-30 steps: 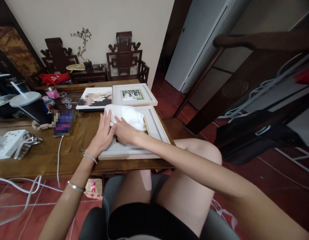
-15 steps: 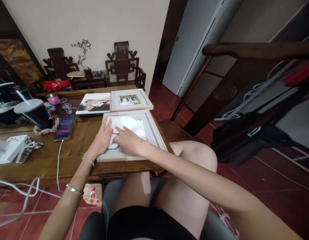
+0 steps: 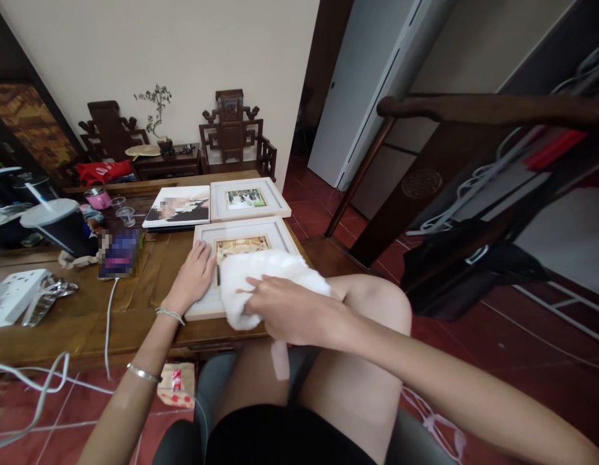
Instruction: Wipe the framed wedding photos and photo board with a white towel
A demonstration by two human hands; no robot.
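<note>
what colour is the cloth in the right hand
The cloth is white, seen in the head view.

No words, brands or numbers can be read clearly. White marks like lettering cross a red bag [image 3: 105,172] beyond the table [image 3: 158,258], too small to make out. On the floor [image 3: 503,400], a paper bag [image 3: 165,387] bears a red label [image 3: 177,380] with a pale, unreadable mark. A round carved emblem [image 3: 422,184] decorates the dark wooden chair back [image 3: 400,213] at right.
</note>
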